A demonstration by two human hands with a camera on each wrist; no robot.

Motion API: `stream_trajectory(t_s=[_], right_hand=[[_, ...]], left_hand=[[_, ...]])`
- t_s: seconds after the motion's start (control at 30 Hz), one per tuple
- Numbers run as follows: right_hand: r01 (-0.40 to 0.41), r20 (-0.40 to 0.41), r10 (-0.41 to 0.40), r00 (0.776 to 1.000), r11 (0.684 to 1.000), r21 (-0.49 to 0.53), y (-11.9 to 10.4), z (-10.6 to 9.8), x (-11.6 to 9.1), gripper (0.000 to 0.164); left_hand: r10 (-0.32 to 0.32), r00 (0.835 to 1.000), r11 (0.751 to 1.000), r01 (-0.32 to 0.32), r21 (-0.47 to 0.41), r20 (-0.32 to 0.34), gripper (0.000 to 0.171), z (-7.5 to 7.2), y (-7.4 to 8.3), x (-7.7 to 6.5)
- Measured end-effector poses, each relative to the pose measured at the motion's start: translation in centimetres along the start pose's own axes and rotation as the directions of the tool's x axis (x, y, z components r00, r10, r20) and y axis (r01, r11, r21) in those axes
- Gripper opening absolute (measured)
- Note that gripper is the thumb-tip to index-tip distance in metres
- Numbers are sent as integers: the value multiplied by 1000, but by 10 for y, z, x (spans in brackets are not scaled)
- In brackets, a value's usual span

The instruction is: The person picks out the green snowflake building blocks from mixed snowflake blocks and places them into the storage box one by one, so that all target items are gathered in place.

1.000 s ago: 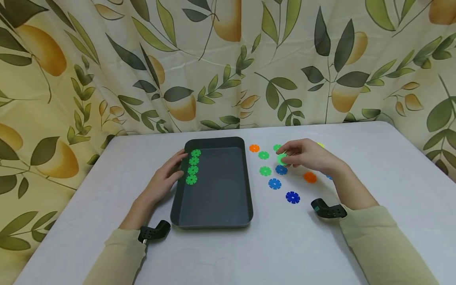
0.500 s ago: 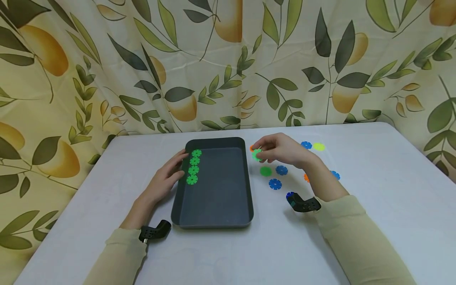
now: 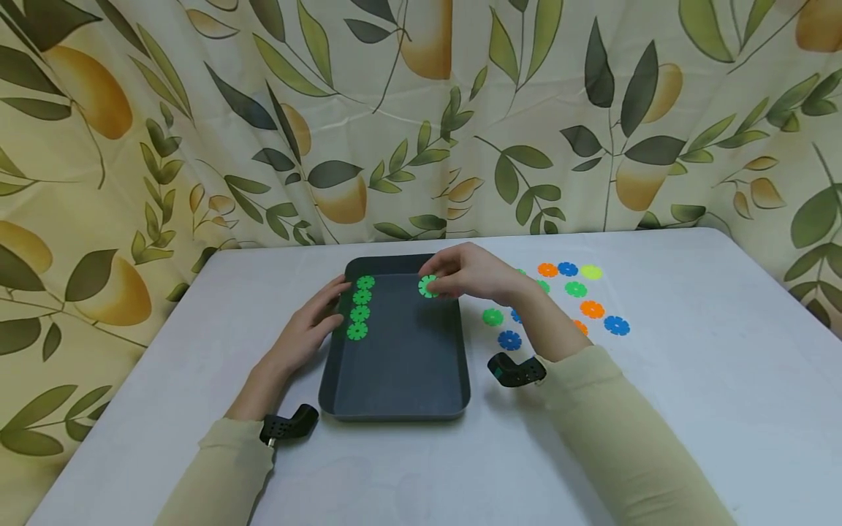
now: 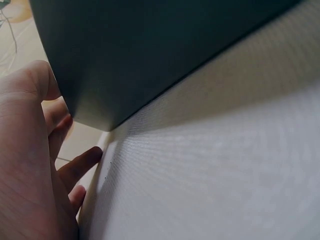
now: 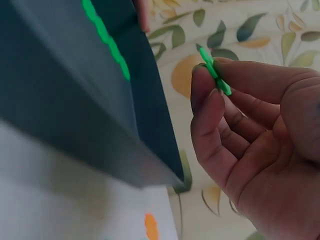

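In the head view, my right hand [image 3: 470,274] is over the right part of a dark grey tray [image 3: 395,380], near its far end. It pinches a green notched plastic disc [image 3: 427,286] between thumb and fingertips; the right wrist view shows this green disc [image 5: 215,72] edge-on, above the tray's rim. Along the tray's left side lies a column of several green discs [image 3: 359,313], one behind another. My left hand [image 3: 305,321] rests against the tray's left rim with its fingers loosely extended. In the left wrist view, the thumb side of my left hand [image 4: 30,145] touches the tray wall [image 4: 125,55].
Right of the tray, several loose discs lie on the white table [image 3: 408,467]: green [image 3: 576,289], blue [image 3: 617,325], orange [image 3: 592,309] and yellow [image 3: 591,272]. My right forearm partly covers some. A leaf-and-fruit patterned curtain [image 3: 395,117] hangs behind the table.
My right hand has carried the green disc leftward from among the loose discs to above the tray. My left hand stays at the tray's left rim.
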State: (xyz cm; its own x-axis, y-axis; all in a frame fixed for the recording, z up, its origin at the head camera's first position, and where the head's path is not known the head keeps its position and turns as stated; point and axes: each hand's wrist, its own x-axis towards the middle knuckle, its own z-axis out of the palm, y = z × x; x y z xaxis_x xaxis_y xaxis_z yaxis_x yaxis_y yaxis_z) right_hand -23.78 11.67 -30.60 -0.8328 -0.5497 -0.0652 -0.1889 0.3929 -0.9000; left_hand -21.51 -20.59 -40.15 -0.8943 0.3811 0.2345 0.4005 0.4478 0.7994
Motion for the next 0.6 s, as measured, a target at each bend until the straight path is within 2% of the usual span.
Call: stream_trajectory(t_s=[0.23,0.4,0.6], right_hand=[[14,69,-20,997,996,83,-8,22,16,33],[43,110,-53,993,995,88,-10,37,26,33],[35,147,-44,988,997,63,-10,54,36,32]], left_hand=[[3,1000,1000,-3,-1,-5,51,-1,2,-1],[2,1000,1000,-2,-11,-6,51,-1,0,-1],[17,1000,1000,-17,-17,-4,50,-1,-1,0]])
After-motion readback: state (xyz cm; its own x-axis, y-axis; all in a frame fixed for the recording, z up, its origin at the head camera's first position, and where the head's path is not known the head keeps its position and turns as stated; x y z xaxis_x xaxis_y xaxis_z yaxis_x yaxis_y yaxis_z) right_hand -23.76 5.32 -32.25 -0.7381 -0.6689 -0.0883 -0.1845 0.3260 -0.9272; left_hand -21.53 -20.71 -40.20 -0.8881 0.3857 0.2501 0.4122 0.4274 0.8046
